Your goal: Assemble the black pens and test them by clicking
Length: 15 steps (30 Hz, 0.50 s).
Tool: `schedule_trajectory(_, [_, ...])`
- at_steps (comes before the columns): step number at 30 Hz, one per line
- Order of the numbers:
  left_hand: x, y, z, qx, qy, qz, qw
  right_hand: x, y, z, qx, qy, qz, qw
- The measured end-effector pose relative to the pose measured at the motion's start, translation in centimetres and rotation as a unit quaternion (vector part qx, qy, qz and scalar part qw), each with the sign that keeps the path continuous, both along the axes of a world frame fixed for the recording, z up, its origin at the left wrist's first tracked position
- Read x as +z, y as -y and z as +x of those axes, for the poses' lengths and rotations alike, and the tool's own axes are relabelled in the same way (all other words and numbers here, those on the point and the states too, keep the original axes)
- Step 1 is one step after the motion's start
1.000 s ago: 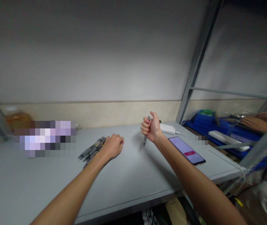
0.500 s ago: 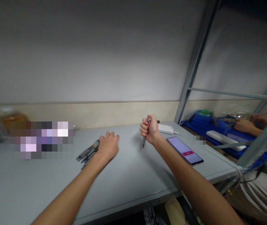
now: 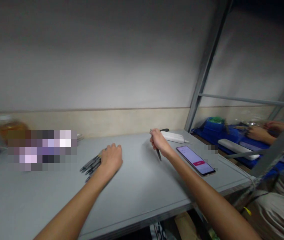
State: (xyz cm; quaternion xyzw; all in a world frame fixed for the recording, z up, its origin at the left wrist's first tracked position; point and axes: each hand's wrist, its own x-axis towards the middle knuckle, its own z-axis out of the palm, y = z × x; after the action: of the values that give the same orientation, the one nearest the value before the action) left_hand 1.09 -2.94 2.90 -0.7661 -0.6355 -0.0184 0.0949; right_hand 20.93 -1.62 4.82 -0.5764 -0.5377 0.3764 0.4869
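Observation:
My right hand [image 3: 158, 140] is closed around a dark pen [image 3: 158, 155] above the table. The pen is tilted, its tip pointing down and its other end showing above my fingers. On the left, my left hand [image 3: 112, 156] rests palm down with curled fingers over the far ends of several dark pens [image 3: 92, 164]. These pens lie side by side on the table [image 3: 137, 186], their near ends sticking out to the left of the hand. My left fingertips are hidden from view.
A lit phone [image 3: 195, 160] lies right of my right hand. Behind it are a white power strip [image 3: 173, 136] and a black object [image 3: 165, 130]. A bottle [image 3: 12, 126] stands far left beside a blurred-out patch. Beyond the metal post [image 3: 201, 73], another person's hands [image 3: 260, 134] work.
My right hand has turned, so the pen's tip now points down to the right instead of down to the left. My left hand has shifted slightly left over the pens.

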Motion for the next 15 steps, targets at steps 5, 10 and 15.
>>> schedule_trajectory(5, [0.0, 0.3, 0.1, -0.010, -0.008, -0.008, 1.000, -2.5, 1.0, 1.3, -0.035, 0.388, 0.047, 0.920])
schedule_trajectory(10, [0.1, 0.3, 0.0, -0.013, -0.018, 0.013, 1.000, -2.9, 2.8, 3.3, -0.099, 0.541, -0.010, 0.835])
schedule_trajectory(15, [0.0, 0.1, -0.1, -0.007, -0.015, -0.012, 1.000, -3.1, 3.9, 6.0, -0.135, 0.630, -0.027, 0.764])
